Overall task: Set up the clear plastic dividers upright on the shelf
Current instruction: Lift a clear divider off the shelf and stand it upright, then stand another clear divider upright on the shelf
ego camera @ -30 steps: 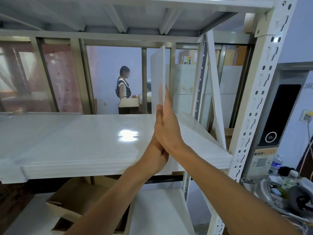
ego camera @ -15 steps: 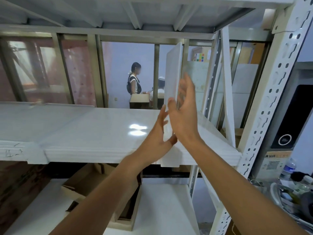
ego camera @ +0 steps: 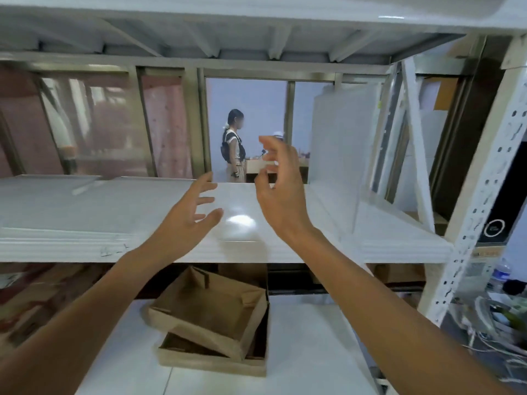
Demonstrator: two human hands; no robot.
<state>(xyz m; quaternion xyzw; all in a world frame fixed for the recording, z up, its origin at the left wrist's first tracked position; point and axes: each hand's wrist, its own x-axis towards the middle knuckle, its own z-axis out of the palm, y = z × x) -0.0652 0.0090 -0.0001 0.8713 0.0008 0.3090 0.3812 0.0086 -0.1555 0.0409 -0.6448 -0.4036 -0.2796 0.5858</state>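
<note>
A clear plastic divider (ego camera: pixel 339 155) stands upright on the right part of the white shelf (ego camera: pixel 85 240), with no hand on it. My right hand (ego camera: pixel 281 192) hovers to its left, fingers spread and curled, holding nothing. Further left, my left hand (ego camera: pixel 191 215) floats above the shelf board with its fingers apart and empty. Flat translucent sheets (ego camera: pixel 48 189) lie on the shelf's left side.
The rack's perforated white upright (ego camera: pixel 482 195) and a slanted brace (ego camera: pixel 416 149) stand at the right. Two open cardboard boxes (ego camera: pixel 211 317) sit stacked on the lower shelf. A person (ego camera: pixel 233 143) stands beyond the window behind the rack. Bottles and cables clutter the far right.
Both hands have let go of the divider and moved left, apart from it. The divider now stands on its own to the right. The camera view has shifted left.
</note>
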